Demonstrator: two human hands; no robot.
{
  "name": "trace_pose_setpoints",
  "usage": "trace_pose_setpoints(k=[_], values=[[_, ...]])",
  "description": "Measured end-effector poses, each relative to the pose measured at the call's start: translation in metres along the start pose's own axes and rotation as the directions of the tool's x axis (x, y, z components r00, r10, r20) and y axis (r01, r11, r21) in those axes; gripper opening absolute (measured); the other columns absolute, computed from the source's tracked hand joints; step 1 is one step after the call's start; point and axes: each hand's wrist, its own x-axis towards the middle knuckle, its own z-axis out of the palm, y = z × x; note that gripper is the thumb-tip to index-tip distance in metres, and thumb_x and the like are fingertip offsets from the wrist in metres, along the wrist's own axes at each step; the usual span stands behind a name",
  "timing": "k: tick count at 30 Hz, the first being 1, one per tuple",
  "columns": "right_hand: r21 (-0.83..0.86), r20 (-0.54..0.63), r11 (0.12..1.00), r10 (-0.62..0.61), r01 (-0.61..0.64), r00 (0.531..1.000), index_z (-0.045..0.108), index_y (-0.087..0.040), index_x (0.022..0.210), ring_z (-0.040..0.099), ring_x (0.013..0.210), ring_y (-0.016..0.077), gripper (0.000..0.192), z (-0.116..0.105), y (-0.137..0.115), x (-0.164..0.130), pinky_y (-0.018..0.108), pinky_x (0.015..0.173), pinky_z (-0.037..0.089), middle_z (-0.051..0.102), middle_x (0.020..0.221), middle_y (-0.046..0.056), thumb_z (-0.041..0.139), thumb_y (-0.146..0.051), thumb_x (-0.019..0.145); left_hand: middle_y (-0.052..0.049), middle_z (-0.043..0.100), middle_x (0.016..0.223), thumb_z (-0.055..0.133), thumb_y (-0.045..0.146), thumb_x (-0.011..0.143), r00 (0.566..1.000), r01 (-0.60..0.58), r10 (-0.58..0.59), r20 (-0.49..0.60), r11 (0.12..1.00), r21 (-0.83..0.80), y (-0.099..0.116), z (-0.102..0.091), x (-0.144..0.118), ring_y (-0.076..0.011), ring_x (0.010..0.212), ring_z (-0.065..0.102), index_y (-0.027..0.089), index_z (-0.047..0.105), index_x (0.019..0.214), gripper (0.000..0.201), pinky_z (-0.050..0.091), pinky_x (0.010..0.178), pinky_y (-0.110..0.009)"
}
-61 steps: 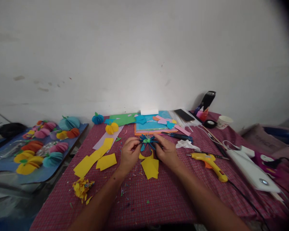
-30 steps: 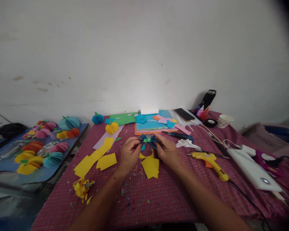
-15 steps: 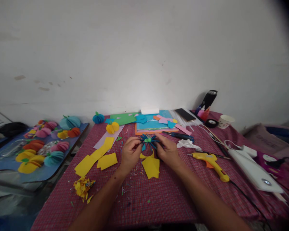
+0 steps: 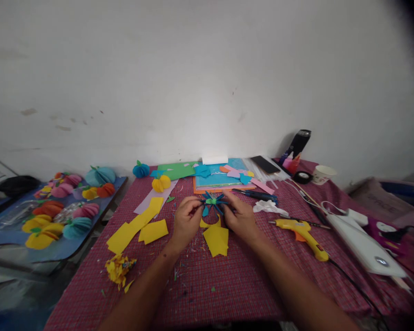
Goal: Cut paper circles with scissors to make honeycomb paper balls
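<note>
Yellow paper (image 4: 216, 241) and glue gun (image 4: 306, 236) flank right hand (image 4: 242, 219) holding blue papercraft (image 4: 211, 201).

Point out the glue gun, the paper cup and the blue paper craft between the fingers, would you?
Glue gun (image 4: 304, 230): head view, on the yellow body, where barrel meets handle.
Paper cup (image 4: 323, 176): head view, on its outer wall.
Blue paper craft (image 4: 211, 201): head view, on its green middle.

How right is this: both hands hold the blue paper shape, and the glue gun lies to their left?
One slip: the glue gun lies to their right, as the head view shows. The left hand and right hand do hold the blue paper shape.
</note>
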Motion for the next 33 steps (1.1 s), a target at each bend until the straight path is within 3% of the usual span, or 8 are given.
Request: trace_pose_setpoints(k=[8,18,23,33], values=[[0.051,-0.003,0.997,0.059,-0.058,0.998,0.050,-0.028,0.136,0.072,0.090,0.0203,0.052,0.0008,-0.0021,0.0002,0.034,0.078,0.058,0.074,0.105,0.003,0.055,-0.014,0.086,-0.004,0.064,0.094,0.061,0.016,0.085,1.000,0.011,-0.011,0.003,1.000,0.008,-0.0018,0.0000,-0.0015,-0.0159,0.088,0.061,0.020,0.066,0.083,0.007,0.048,0.079,-0.029],[0.232,0.002,0.964,0.135,-0.132,0.991,0.051,-0.024,0.123,0.070,0.098,0.0211,0.040,0.0052,-0.0026,-0.0001,0.037,0.085,0.058,0.071,0.110,0.006,0.056,-0.013,0.085,-0.004,0.065,0.094,0.061,0.016,0.084,1.000,0.007,-0.006,-0.003,1.000,0.011,-0.0043,0.0008,-0.0017,-0.0159,0.089,0.061,0.021,0.066,0.084,0.007,0.048,0.079,-0.029],[0.220,-0.013,0.967,0.137,-0.131,0.990,0.055,-0.023,0.110,0.070,0.094,0.0212,0.025,0.0068,-0.0005,-0.0008,0.038,0.083,0.058,0.070,0.103,0.006,0.057,-0.016,0.086,-0.004,0.065,0.095,0.061,0.016,0.084,1.000,0.005,-0.005,-0.009,1.000,0.006,-0.0049,0.0011,-0.0016,-0.0164,0.090,0.062,0.021,0.066,0.084,0.007,0.049,0.080,-0.030],[0.229,-0.004,0.961,0.157,-0.152,0.988,0.053,-0.023,0.106,0.070,0.092,0.0213,0.020,0.0073,-0.0001,-0.0019,0.037,0.081,0.058,0.069,0.100,0.006,0.058,-0.020,0.087,-0.005,0.066,0.095,0.061,0.017,0.084,1.000,-0.001,0.001,-0.015,1.000,-0.005,-0.0041,0.0014,-0.0018,-0.0170,0.090,0.062,0.021,0.066,0.084,0.007,0.049,0.079,-0.030]])
